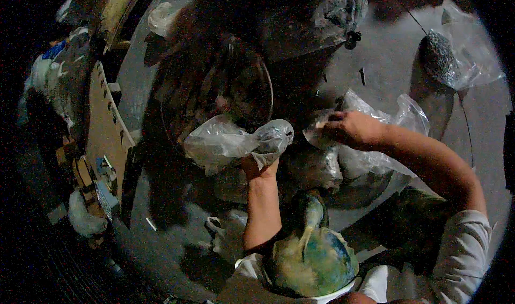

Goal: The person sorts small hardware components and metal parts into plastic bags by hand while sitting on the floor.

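Weak light is falling across a gray surface (pixel 386 46) in a dark room. A brown cardboard panel (pixel 104 138) is standing well to the left of the left hand (pixel 262 167); a silvery bundle (pixel 440 57) is lying beyond the right hand (pixel 357 130), to its right. The left hand is supporting a gathered clear bag (pixel 220 140), its fingers hiding behind plastic, so their closure cannot be told. The right hand is pinching clear film (pixel 318 136), fingers curling together. The left forearm is reaching straight forward; the right arm is bending inward at the elbow.
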Tool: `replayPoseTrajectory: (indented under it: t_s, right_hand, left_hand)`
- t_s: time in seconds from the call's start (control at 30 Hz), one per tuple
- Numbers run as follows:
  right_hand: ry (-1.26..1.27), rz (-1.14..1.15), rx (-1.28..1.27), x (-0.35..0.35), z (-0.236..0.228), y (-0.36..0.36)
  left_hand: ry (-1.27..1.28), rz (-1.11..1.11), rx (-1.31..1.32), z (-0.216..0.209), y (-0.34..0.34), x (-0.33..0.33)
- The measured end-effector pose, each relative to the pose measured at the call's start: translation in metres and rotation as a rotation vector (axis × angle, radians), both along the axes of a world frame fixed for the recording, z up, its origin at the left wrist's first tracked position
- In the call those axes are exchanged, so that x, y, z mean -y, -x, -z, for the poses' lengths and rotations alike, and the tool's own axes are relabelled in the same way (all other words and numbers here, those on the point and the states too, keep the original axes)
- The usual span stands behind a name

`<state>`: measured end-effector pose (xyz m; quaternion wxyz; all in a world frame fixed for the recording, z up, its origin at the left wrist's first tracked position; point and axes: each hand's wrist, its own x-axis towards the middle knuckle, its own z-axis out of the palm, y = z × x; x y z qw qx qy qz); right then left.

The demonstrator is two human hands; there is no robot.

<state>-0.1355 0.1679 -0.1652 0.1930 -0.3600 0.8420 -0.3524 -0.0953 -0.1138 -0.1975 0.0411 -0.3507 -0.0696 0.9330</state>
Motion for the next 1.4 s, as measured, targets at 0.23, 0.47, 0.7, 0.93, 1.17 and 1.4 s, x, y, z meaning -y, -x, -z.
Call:
replayPoseTrajectory:
  t_s: [0.23, 0.47, 0.7, 0.93, 1.17, 1.4]
  right_hand:
    - [-0.261, -0.124, 0.294, -0.041, 0.025, -0.040]
    - [-0.222, -0.017, 0.427, -0.041, 0.058, -0.081]
    - [-0.156, 0.010, 0.405, -0.042, -0.026, -0.035]
    - [-0.013, 0.206, 0.608, -0.069, 0.010, -0.047]
    - [-0.101, 0.205, 0.561, -0.032, -0.004, -0.061]
    - [0.243, 0.589, 0.550, 0.007, -0.014, -0.103]
  left_hand:
    - [0.071, 0.133, -0.131, 0.008, 0.002, -0.010]
    - [0.537, 0.201, 0.093, -0.007, 0.010, -0.037]
    - [0.288, 0.225, 0.072, -0.002, 0.010, -0.040]
    - [0.968, 0.509, -0.215, 0.029, 0.004, -0.028]
    - [0.003, 0.238, -0.160, 0.004, 0.007, -0.035]
    - [0.193, 0.280, -0.061, 0.017, 0.013, -0.033]
